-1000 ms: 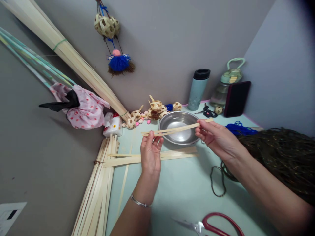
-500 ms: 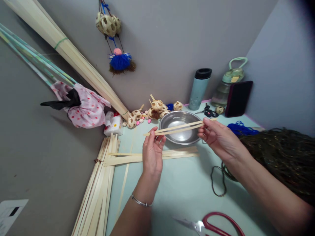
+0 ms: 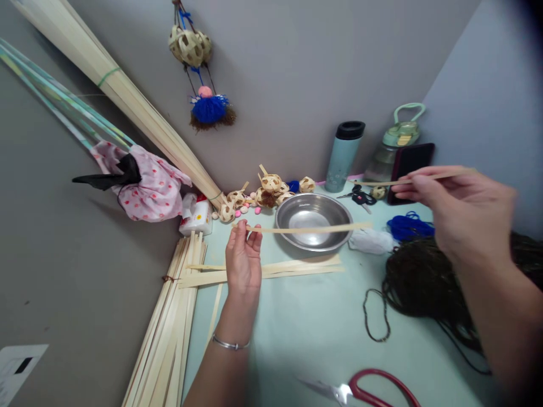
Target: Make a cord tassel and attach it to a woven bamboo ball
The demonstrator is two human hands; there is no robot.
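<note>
My left hand point(image 3: 245, 257) pinches one end of a thin pale bamboo strip point(image 3: 314, 230), which stretches rightward across the front of a steel bowl point(image 3: 281, 213). Up at the right, my right hand point(image 3: 458, 209) is closed on a second bamboo strip point(image 3: 377, 183) that points left toward the tumbler. The two strips are apart from each other. Beneath my left hand, more flat strips point(image 3: 297, 267) lie on the table. A thick bundle of strips point(image 3: 163, 333) is at the left, tied with a cord.
Red-handled scissors point(image 3: 339, 390) lie at the front edge. Dark cord point(image 3: 419, 277) and blue yarn point(image 3: 409, 226) are heaped at right. A tumbler point(image 3: 345, 155), a bottle point(image 3: 401, 135) and a phone point(image 3: 409, 161) stand behind. Small woven balls point(image 3: 271, 182) sit along the wall.
The two strips, held together between both hands before, are now separated. My right hand has moved up and right with one; my left hand has shifted slightly left with the other.
</note>
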